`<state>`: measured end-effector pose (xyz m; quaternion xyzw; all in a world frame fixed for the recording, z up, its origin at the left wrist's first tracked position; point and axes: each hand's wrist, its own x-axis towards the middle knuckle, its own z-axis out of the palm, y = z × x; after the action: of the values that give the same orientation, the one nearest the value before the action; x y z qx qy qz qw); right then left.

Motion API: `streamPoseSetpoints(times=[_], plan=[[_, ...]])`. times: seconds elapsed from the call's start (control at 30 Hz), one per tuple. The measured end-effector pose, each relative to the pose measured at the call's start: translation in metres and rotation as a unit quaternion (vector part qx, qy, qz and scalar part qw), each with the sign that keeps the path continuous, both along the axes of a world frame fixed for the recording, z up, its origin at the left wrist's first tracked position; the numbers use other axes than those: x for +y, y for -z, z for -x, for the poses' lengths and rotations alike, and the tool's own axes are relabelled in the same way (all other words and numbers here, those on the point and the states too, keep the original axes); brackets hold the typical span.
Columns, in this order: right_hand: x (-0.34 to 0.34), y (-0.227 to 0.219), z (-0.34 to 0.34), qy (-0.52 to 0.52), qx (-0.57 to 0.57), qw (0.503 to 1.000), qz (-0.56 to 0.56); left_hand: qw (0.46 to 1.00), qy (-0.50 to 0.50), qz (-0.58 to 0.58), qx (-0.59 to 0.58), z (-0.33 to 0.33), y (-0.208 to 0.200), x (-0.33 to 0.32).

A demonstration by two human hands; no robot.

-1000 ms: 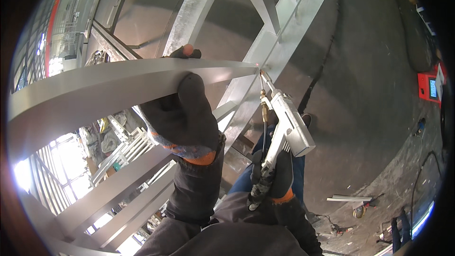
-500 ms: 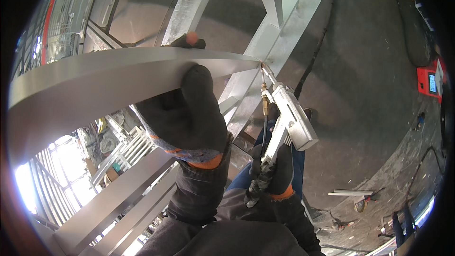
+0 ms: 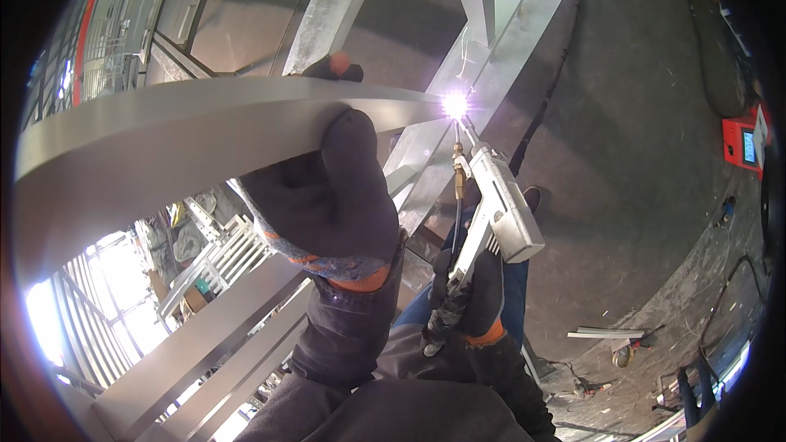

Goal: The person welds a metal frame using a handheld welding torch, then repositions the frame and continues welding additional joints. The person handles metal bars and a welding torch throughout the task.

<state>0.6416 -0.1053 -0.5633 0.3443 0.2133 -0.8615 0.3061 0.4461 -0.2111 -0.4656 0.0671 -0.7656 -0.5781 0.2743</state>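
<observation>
A violet-white arc point(image 3: 455, 105) has just flared at the right tip of the rectangular metal tube point(image 3: 188, 127), so the welding gun point(image 3: 508, 213) seems to be firing; below that tip the gun slants lengthwise, nozzle up-left, the right hand point(image 3: 485, 295) closed round its handle, the left hand point(image 3: 319, 184) clasping the tube

Left fingers point(image 3: 337, 65) grip beam point(image 3: 188, 127); right fingers point(image 3: 442, 278) grip torch point(image 3: 503, 206), glare point(image 3: 455, 105) at tip.
</observation>
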Motion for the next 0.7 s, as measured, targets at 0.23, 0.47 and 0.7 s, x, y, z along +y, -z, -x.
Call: streamPoseSetpoints(times=[0.23, 0.47, 0.7], plan=[[-0.002, -0.008, 0.001, 0.020, 0.006, 1.000, -0.006, 0.998, 0.012, 0.066, 0.012, 0.002, 0.002, -0.005], [-0.005, -0.014, -0.001, 0.020, -0.006, 1.000, -0.023, 0.998, 0.008, 0.061, 0.013, 0.000, 0.001, -0.006], [-0.005, -0.015, -0.005, 0.015, 0.003, 0.999, -0.037, 0.998, 0.010, 0.062, 0.005, -0.002, 0.000, -0.006]])
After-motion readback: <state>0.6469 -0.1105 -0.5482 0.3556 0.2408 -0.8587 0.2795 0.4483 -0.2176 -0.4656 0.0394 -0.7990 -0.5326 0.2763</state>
